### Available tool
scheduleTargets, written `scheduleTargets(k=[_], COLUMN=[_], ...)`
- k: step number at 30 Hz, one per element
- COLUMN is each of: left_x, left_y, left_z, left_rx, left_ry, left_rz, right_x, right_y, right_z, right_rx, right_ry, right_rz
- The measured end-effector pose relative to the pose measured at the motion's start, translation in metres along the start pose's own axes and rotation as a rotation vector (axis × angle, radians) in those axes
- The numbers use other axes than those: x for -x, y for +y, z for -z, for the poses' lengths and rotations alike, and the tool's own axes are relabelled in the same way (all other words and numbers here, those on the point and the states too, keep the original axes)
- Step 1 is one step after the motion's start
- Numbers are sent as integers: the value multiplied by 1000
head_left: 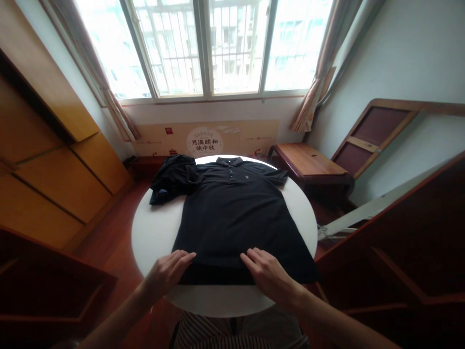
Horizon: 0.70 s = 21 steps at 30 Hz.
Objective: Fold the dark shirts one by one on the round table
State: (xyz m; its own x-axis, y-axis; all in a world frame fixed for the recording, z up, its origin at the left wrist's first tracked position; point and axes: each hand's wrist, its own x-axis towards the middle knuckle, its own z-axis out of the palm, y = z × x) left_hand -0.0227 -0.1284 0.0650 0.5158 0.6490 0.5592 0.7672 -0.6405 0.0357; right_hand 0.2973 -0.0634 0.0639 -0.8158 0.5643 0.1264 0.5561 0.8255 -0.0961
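A black polo shirt (236, 218) lies spread out flat on a round white table (152, 232), collar at the far side and hem towards me. Its buttons and a small chest mark show. My left hand (172, 267) rests over the shirt's lower left part, fingers stretched inward and fingertips on the cloth. Across from it, my right hand (265, 269) touches the lower middle of the shirt, its fingers outstretched and slightly bent. Both thumbs are largely hidden. Beyond the shirt's left shoulder sits a crumpled pile of dark clothing (174, 178).
A low wooden table (308, 160) stands at the back right, close to a folded wooden panel (378, 131). Wooden cabinets (54, 189) line the left. Dark red wooden furniture (410, 252) rises on the right. A printed board (250, 138) leans below the window.
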Motion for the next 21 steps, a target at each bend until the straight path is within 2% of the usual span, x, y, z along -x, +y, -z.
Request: scheduleTargets(k=[3, 7, 12, 15, 21], left_x=[5, 17, 28, 33, 46], left_y=[-6, -15, -18, -18, -22], left_z=[4, 7, 14, 17, 16], left_rx=[-95, -121, -28, 21, 95], left_ry=[-64, -133, -116, -152, -219], left_rz=[-70, -113, 14, 98, 246], right_x=[11, 47, 95, 112, 127], right_y=[20, 50, 77, 90, 106], right_z=[1, 11, 33, 37, 19], right_rx=[32, 70, 130, 99, -33], right_ry=[49, 177, 329, 377, 288], right_rz=[-86, -162, -157, -222, -354])
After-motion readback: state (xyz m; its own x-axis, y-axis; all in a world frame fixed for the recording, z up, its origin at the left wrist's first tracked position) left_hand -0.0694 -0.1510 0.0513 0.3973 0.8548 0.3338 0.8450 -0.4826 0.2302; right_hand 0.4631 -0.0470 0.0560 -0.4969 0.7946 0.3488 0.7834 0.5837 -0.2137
